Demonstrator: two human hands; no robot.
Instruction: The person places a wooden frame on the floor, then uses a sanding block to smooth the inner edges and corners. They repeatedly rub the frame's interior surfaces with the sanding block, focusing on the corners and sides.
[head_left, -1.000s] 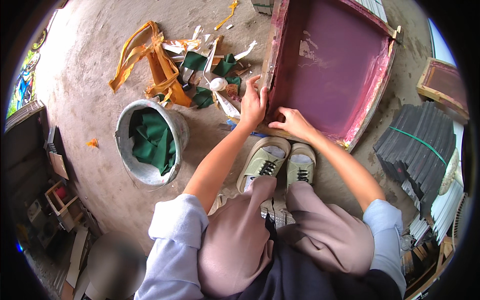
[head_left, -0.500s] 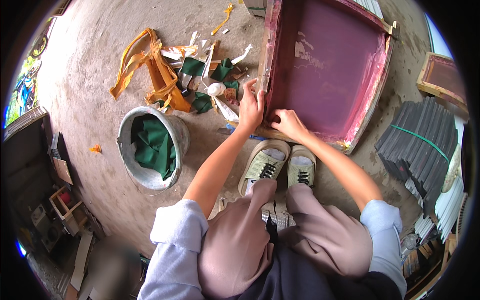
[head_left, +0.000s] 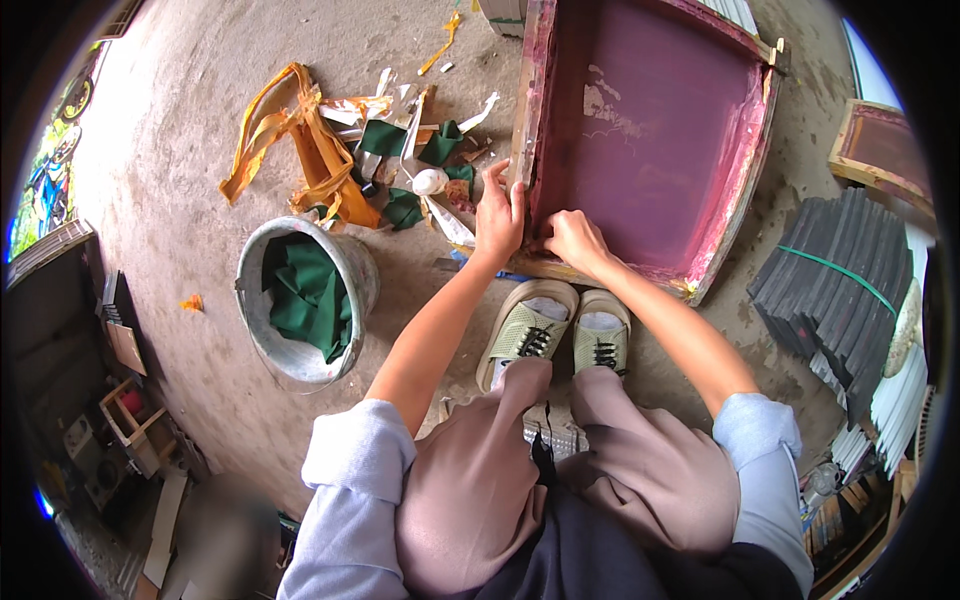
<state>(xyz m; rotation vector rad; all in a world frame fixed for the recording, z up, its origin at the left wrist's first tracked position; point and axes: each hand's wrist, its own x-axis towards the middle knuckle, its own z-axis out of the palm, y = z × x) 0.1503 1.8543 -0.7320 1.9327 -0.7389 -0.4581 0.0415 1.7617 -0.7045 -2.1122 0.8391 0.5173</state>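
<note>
A wooden screen printing frame (head_left: 655,140) with a purplish mesh lies tilted in front of my feet, its inner edges crusted with pink. My left hand (head_left: 497,215) grips the frame's left rail near the lower left corner, thumb on one side and fingers along the other. Inside that corner my right hand (head_left: 575,243) is closed, fingertips pressed down at the mesh edge; whatever they pinch is hidden. A pale worn patch (head_left: 605,105) shows on the mesh.
Left of my shoes stands a grey bucket (head_left: 362,275) holding green cloth (head_left: 305,295). Beyond it lie torn orange strips (head_left: 320,150) and white and green scraps. At right are a strapped stack of dark slats (head_left: 835,280) and a smaller wooden frame (head_left: 880,150).
The frame appears shifted slightly left in view, and both hands with it. My right hand has turned a little, its fingertips still at the same corner.
</note>
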